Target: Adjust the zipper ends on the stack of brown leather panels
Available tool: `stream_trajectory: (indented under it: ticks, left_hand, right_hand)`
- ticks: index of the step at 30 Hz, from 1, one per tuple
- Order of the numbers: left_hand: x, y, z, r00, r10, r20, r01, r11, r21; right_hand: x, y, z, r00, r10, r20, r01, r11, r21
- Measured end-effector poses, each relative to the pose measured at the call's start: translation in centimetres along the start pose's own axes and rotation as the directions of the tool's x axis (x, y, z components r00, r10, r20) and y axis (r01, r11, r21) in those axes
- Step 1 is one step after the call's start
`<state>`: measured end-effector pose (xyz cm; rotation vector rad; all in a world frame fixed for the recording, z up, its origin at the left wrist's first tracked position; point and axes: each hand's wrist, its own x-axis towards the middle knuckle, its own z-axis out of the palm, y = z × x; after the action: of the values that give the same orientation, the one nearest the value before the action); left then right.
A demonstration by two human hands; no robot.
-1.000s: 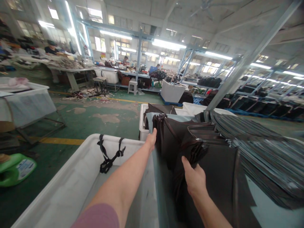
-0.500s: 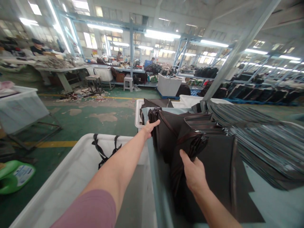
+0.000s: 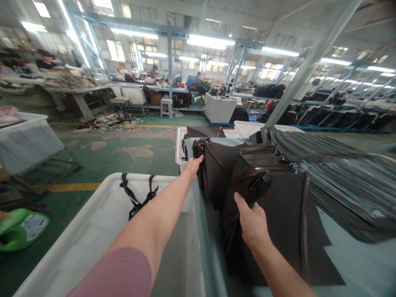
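Dark, flat panels with bound edges stand folded in a stack [image 3: 280, 206] on a pale blue table [image 3: 365, 264]. At the far left corner of the stack, my left hand [image 3: 193, 167] grips the bunched edge of some black panels [image 3: 216, 161]. Its thumb lies on the near side, and the fingers are partly hidden. Closer to me, my right hand [image 3: 254, 222] holds the front panels just below a gathered, shiny black bunch [image 3: 260, 183]. The right thumb presses on the outside; the other fingers are mostly out of sight.
A white bin [image 3: 105, 214] with black straps [image 3: 139, 198] over its rim stands left of the table. Long dark strips [image 3: 346, 181] are layered at the right. A slanted metal post [image 3: 297, 78] rises behind. A green jug [image 3: 23, 229] is at the far left.
My left thumb, which stuck out over the panels, has drawn in against their edge. The right hand keeps almost the same place, and the view has shifted slightly.
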<state>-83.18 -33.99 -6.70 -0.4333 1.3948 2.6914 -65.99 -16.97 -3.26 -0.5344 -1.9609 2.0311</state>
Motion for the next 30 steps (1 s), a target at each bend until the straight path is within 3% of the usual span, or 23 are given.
stream_trajectory:
  ticks: [13, 22, 30]
  left_hand:
    - [-1.0, 0.0, 1.1, 1.0, -0.018, 0.011, 0.017, 0.995, 0.102]
    - [-0.8, 2.0, 1.0, 0.994, -0.083, 0.07, 0.069, 0.981, 0.179]
    - [-1.7, 2.1, 1.3, 0.994, -0.069, 0.081, 0.052, 0.978, 0.202]
  right_hand:
    - [-0.3, -0.1, 0.1, 1.0, 0.031, -0.002, -0.03, 0.995, 0.097]
    - [-0.6, -0.6, -0.3, 0.997, 0.059, 0.041, -0.065, 0.988, 0.138]
    - [-0.6, -0.5, -0.2, 0.996, -0.037, 0.082, 0.019, 0.978, 0.206]
